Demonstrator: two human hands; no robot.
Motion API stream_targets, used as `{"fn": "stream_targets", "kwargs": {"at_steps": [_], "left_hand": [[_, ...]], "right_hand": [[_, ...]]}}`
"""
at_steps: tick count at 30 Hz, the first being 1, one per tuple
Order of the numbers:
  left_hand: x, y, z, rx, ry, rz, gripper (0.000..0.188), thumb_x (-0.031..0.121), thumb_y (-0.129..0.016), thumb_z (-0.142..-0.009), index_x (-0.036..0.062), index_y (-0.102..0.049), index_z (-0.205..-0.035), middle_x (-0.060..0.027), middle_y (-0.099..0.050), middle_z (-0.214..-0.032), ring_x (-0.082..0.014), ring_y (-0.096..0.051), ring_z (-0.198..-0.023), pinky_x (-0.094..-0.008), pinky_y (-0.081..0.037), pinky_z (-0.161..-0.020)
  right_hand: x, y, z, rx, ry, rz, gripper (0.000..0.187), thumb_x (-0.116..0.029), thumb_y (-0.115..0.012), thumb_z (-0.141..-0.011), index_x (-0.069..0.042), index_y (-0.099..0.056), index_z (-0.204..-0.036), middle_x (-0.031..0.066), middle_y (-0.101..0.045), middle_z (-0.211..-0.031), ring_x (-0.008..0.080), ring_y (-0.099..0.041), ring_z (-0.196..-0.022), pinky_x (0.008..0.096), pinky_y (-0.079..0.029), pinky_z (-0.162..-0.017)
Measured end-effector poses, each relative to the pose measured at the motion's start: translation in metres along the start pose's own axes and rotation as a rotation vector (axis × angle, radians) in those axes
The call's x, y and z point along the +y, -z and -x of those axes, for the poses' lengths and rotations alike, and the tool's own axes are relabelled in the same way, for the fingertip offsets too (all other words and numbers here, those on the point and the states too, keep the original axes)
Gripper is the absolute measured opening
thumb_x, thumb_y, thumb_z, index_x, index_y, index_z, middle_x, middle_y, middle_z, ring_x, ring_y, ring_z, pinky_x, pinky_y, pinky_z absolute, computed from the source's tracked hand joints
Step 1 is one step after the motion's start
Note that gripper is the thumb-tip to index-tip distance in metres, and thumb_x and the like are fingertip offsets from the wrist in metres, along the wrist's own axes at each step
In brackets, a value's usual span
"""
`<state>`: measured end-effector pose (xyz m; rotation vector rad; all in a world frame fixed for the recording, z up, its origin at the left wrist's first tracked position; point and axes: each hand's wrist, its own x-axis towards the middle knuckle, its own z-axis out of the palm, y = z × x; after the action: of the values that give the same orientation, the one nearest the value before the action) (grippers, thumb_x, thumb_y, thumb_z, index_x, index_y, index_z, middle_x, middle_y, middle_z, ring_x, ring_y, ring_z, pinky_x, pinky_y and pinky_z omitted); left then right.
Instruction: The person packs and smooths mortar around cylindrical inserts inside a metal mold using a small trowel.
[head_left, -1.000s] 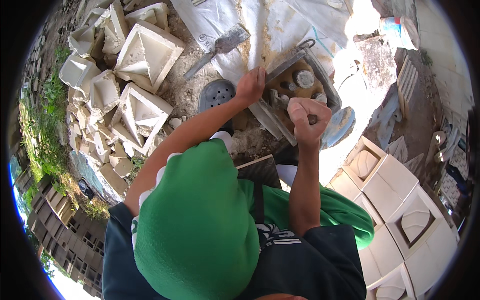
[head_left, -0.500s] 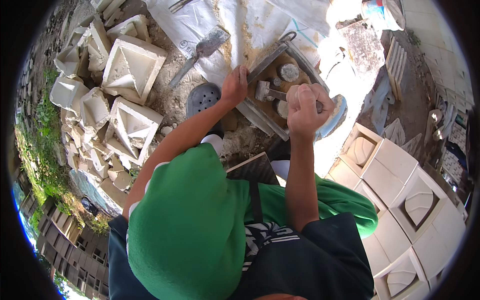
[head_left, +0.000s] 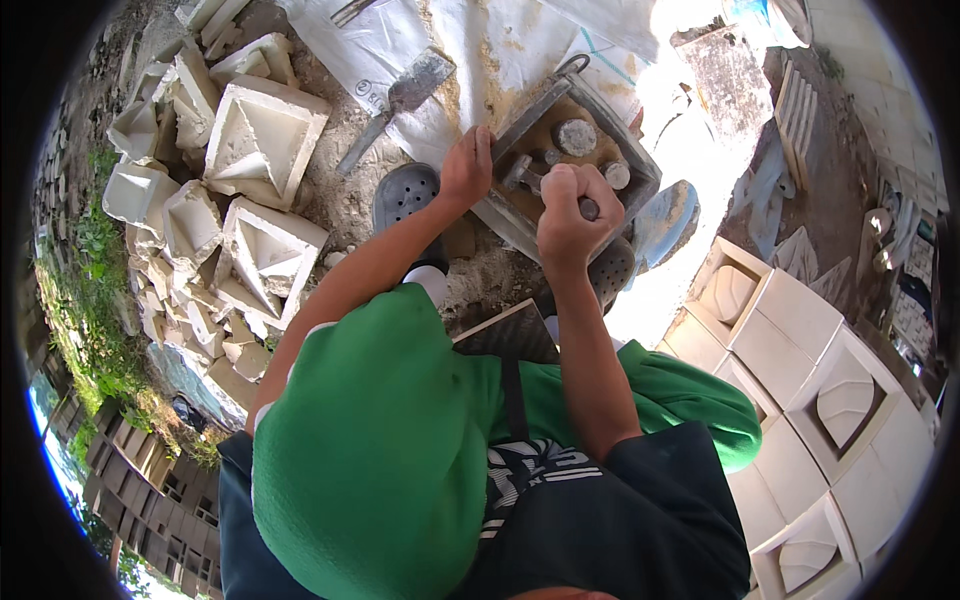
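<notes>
Lowered since before, right hand (head_left: 566, 208) clenches a rod (head_left: 589, 208); left hand (head_left: 466, 168) grips mould (head_left: 580, 150).

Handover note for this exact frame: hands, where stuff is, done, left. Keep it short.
Left hand: gripping the near-left edge of the metal mould on the ground.
Right hand: fist closed on a tool handle, over the mould.
Mould: holds sandy fill and round grey plugs.
Trowel: lies on the white sheet, upper left, untouched.
Done: white cast blocks piled left, more stacked right.
Left: this mould is still filled, not emptied.
</notes>
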<state>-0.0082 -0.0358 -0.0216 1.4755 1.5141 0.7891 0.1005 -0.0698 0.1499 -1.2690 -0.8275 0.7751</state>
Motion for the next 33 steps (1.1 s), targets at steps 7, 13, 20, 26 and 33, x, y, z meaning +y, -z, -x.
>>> {"fn": "stream_targets", "kwargs": {"at_steps": [7,13,20,26,33], "left_hand": [[-0.004,-0.002,0.003,0.076,-0.112,-0.032,0.035,0.025,-0.032,-0.104,0.004,-0.056,-0.092,-0.0218,-0.062,-0.082,-0.0447,-0.058,-0.08,-0.0521,-0.044,-0.071],[-0.003,0.004,0.005,0.063,0.08,0.153,0.045,0.033,-0.03,-0.106,0.0005,-0.058,-0.092,-0.0207,-0.062,-0.084,-0.0388,-0.059,-0.078,-0.0451,-0.045,-0.074],[-0.005,-0.001,0.001,0.171,0.163,0.347,0.054,0.037,-0.029,-0.106,-0.0002,-0.06,-0.083,-0.0151,-0.061,-0.077,-0.0288,-0.059,-0.076,-0.0399,-0.046,-0.076],[-0.002,0.0,0.001,0.19,0.186,0.346,0.056,0.037,-0.026,-0.106,0.0004,-0.06,-0.083,-0.0155,-0.059,-0.076,-0.0303,-0.058,-0.076,-0.0417,-0.045,-0.075],[-0.002,0.002,0.003,0.165,0.152,0.314,0.052,0.036,-0.027,-0.106,0.0009,-0.058,-0.085,-0.0185,-0.061,-0.079,-0.0352,-0.059,-0.077,-0.043,-0.045,-0.077]], "right_hand": [[-0.002,-0.002,0.018,0.101,0.097,-0.042,0.035,0.005,-0.056,-0.084,-0.003,-0.036,-0.056,-0.0034,-0.045,-0.055,0.0024,-0.035,-0.052,0.0232,-0.028,-0.047],[0.0,-0.008,0.02,0.094,0.178,0.022,0.035,0.006,-0.044,-0.087,-0.008,-0.031,-0.058,0.0004,-0.038,-0.05,0.0064,-0.029,-0.045,0.026,-0.027,-0.044],[-0.008,-0.015,0.019,0.116,0.09,-0.041,0.034,0.005,-0.045,-0.086,-0.009,-0.032,-0.058,0.0003,-0.038,-0.05,0.007,-0.03,-0.045,0.0256,-0.027,-0.044],[-0.022,-0.011,0.017,0.082,0.004,-0.179,0.032,0.002,-0.048,-0.087,-0.005,-0.037,-0.057,0.0019,-0.042,-0.052,0.0098,-0.039,-0.047,0.0267,-0.033,-0.046],[-0.02,-0.001,0.019,-0.026,0.05,-0.186,0.034,0.004,-0.047,-0.085,-0.007,-0.032,-0.056,0.0032,-0.04,-0.049,0.0098,-0.038,-0.046,0.0285,-0.032,-0.046]]}}
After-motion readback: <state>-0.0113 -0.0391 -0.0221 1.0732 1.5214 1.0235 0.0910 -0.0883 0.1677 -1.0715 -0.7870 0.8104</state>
